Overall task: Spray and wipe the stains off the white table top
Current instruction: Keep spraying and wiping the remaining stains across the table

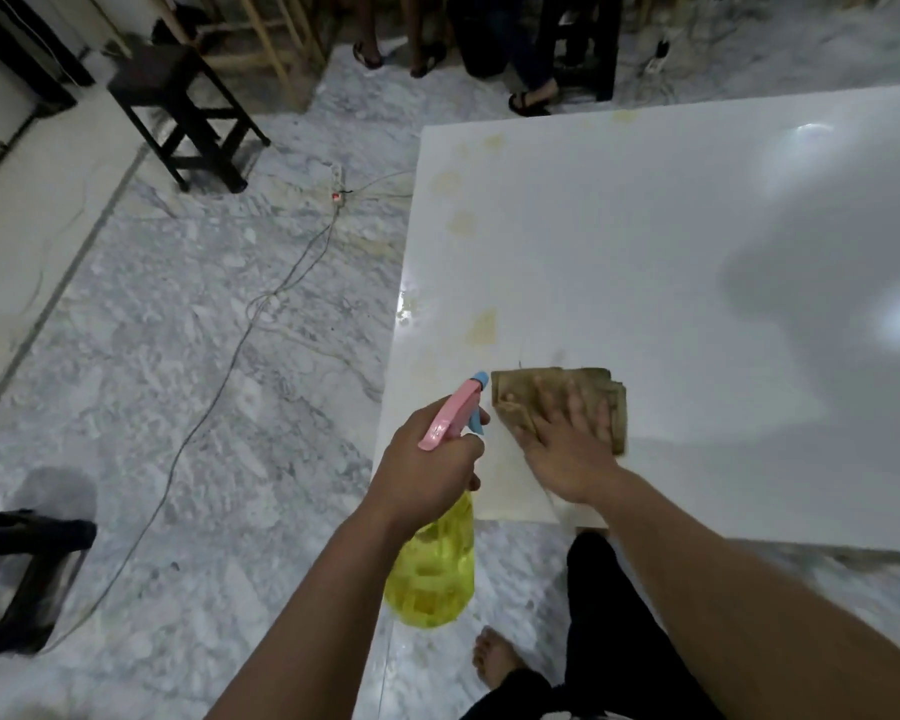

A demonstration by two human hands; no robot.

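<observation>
The white table top [671,241] fills the right of the view. Several yellowish stains run along its left edge, one [483,327] just beyond the cloth, others [447,181] farther off. My right hand [567,449] lies flat, fingers spread, pressing a folded brownish cloth [515,394] onto the near left corner of the table. Off that corner, my left hand [427,470] grips the neck of a yellow spray bottle [432,574] with a pink and blue trigger head [455,413], its nozzle aimed toward the table.
A dark stool [183,111] stands far left on the marble floor. A power strip [338,185] and its cable [219,376] trail across the floor beside the table. Another dark stool [22,574] is near left. People's legs and feet [531,96] stand beyond the table.
</observation>
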